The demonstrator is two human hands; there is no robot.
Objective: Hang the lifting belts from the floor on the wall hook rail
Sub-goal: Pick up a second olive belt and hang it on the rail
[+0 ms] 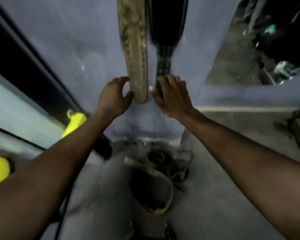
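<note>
Two lifting belts hang side by side down a grey-blue wall [68, 49]: a tan belt [135, 49] on the left and a black belt [166, 32] on the right. The hook rail is out of view above. My left hand [113, 96] is at the tan belt's lower end, fingers spread and touching its left edge. My right hand [170, 96] lies over the black belt's narrow lower strap, fingers apart. On the floor below lies another belt [152, 193], dark with a pale edge, curled in a loop. The picture is blurred.
More dark straps or rings [163, 161] lie on the floor by the wall's foot. Yellow objects [74, 122] sit at the left beside a dark frame. At the right, a low grey ledge [246, 108] and dark gym gear [284, 49] behind it.
</note>
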